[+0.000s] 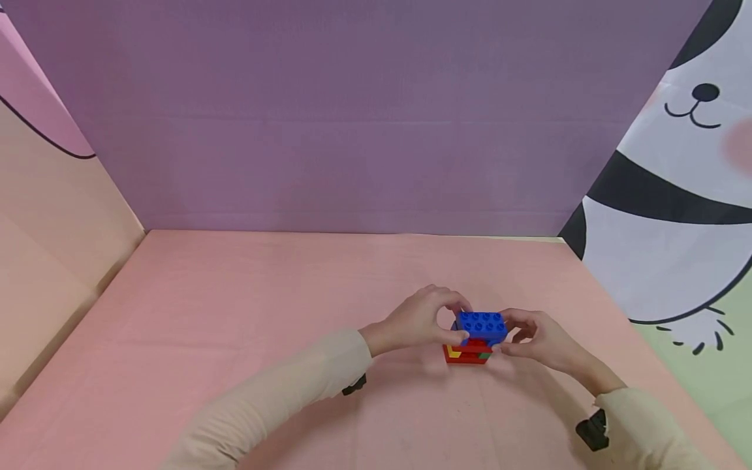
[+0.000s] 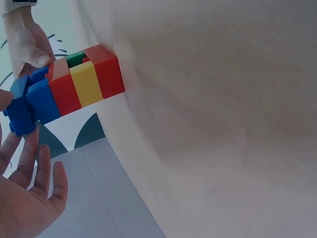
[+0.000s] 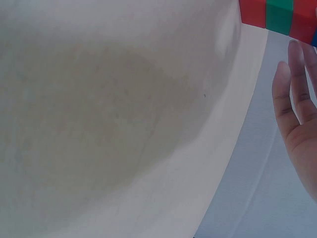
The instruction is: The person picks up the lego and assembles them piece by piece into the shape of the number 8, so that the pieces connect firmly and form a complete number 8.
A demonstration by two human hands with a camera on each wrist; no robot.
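A small tower of toy building bricks stands on the pink surface: a red brick [image 1: 467, 360] at the bottom, a yellow brick [image 2: 86, 84] and a green brick [image 3: 279, 16] side by side above it, then another red brick [image 2: 65, 91]. Two lower blue bricks [image 2: 43, 101] sit over that. Across the top lies a studded blue brick [image 1: 482, 325], which my left hand [image 1: 420, 320] pinches between thumb and fingers at its left end. From the right side, my right hand [image 1: 543, 341] holds the tower, its thumb by the lower blue layer.
Pink cloth [image 1: 264, 294] covers the tabletop. A purple panel [image 1: 352, 130] rises at the back, and a panda-printed panel [image 1: 670, 261] stands on the right, close beyond the right hand. A beige side panel [image 1: 47, 261] borders the left.
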